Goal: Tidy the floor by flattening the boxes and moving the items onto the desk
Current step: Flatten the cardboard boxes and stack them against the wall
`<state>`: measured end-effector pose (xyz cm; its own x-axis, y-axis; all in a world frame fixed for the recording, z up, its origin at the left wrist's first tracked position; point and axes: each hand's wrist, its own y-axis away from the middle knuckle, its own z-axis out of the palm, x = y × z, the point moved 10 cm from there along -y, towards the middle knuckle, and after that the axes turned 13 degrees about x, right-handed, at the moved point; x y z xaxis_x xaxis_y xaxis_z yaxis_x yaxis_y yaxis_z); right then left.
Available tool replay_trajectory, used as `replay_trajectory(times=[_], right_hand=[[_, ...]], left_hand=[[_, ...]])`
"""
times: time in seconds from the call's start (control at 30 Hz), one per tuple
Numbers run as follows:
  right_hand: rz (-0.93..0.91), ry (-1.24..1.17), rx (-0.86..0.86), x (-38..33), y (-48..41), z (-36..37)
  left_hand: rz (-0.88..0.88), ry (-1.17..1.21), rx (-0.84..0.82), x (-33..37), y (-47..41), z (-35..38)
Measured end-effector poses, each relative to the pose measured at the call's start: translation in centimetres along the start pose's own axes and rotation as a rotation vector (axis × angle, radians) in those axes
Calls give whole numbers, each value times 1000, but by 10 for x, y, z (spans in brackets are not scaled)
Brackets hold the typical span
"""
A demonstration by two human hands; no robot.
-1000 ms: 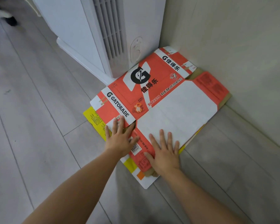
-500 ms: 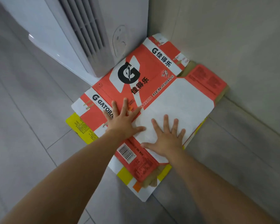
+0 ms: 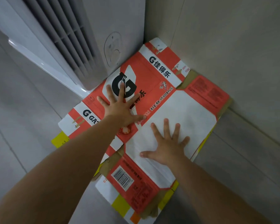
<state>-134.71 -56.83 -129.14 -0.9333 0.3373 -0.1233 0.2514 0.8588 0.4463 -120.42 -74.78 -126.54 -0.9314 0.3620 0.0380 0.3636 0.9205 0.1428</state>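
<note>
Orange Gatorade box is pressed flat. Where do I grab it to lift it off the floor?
Pinch the barcode flap at the near end of the orange box, coming from the open floor side. Its far edges sit close to the wall and the white unit, and it lies flat on another flattened box, so that near flap probably gives fingers the easiest edge.

You face a room corner: a pale grey plank floor (image 3: 27, 120) meets a plain beige wall (image 3: 233, 39). A white standing air conditioner (image 3: 128, 21) with a dark slatted grille (image 3: 63, 34) fills the floor's far-left corner. The light is soft and even.
</note>
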Motion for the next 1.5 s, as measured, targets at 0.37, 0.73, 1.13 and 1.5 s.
replay_trajectory(times=[0.37,0.73,1.13,1.5], right_hand=[[13,-11,-27,-4,-1,-3],[46,-18,-6,12,37,1],[94,-28,25,11,40,7],[62,-39,-17,9,50,-16]], left_hand=[[16,-15,81,-5,-1,-17],[-185,116,-19,-55,44,-3],[-94,137,-119,-5,68,28],[-84,130,-181,14,99,1]])
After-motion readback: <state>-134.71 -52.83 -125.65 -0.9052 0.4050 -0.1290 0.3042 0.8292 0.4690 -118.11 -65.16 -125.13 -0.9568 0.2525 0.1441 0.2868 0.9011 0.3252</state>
